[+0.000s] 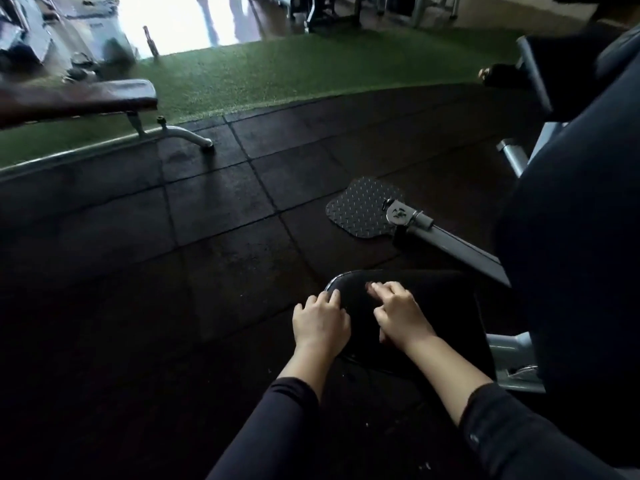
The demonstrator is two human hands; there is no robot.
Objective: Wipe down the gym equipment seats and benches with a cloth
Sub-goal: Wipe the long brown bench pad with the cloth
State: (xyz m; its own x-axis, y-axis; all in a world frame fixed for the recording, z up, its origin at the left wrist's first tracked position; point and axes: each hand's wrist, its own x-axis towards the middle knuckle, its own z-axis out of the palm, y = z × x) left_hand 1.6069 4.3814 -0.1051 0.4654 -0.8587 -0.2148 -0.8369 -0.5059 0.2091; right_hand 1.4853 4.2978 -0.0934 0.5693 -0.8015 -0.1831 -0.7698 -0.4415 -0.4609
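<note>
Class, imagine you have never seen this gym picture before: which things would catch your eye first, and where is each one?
First come the two bare hands, the left hand and the right hand, resting on a dark padded seat at lower centre; no cloth is plainly visible. Next is the metal tread-pattern footplate on the dark rubber floor just beyond the seat. Farther back, a strip of green turf crosses the picture, with a brown bench at the left.

Hands (360, 318) on seat (446, 306), footplate (360, 207) beyond.
</note>
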